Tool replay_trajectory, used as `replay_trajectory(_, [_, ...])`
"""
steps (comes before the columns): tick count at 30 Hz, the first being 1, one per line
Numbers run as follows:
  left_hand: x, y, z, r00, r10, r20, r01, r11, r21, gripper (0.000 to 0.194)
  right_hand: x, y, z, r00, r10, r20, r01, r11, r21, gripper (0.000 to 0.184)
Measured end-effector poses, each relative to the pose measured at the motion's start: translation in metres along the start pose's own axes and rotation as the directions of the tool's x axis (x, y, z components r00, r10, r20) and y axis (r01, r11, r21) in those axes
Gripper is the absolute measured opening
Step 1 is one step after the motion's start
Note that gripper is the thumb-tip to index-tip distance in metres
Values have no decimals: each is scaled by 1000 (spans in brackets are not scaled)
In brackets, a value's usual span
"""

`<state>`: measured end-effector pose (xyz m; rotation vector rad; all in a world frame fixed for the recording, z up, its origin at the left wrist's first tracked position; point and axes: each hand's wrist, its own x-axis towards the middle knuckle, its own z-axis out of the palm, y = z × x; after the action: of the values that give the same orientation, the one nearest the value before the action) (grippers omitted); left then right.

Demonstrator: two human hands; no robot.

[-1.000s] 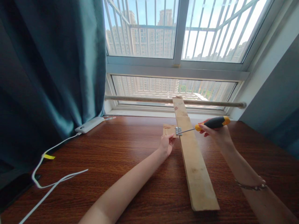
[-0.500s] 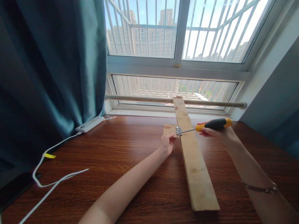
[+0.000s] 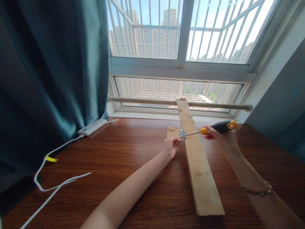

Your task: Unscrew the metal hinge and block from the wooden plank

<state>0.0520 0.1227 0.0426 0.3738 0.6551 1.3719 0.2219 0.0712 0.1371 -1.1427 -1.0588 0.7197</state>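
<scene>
My right hand (image 3: 222, 136) grips a yellow and black screwdriver (image 3: 220, 126), its shaft pointing left across a long wooden board (image 3: 199, 168). The tip meets a small metal hinge (image 3: 182, 133) that bridges the board's left edge and a short wooden piece (image 3: 172, 131). With fingers closed around the lower edge of that short piece, my left hand (image 3: 170, 147) holds it beside the board. Whether the tip sits in a screw head is too small to tell.
The board lies on a dark wood tabletop (image 3: 124, 165), its far end at a horizontal rail (image 3: 147, 101) before the window. On the left are a white power strip (image 3: 91, 127), a white cable (image 3: 57, 186) with a yellow tag, and a blue curtain (image 3: 71, 63).
My right wrist and forearm have shifted slightly left and the screwdriver handle has turned a little. The screwdriver tip has moved slightly left on the hinge. My left hand stays in place.
</scene>
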Motion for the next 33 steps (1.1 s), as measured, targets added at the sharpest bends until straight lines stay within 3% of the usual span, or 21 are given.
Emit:
replay_trajectory(10, [3,0,-2,1000,-7,-7,8,999,48,28,2,0,0,1000,-2,0,2,999,35,29])
replay_trajectory(24, [4,-1,-4,999,29,-38,-26,997,78,19,2,0,-1,1000,20,8,-20,1000,14,33])
replay_trajectory(33, [5,-2,-3,999,27,-38,-25,998,51,21,6,-12,-13,964,80,254,-97,994,54,45])
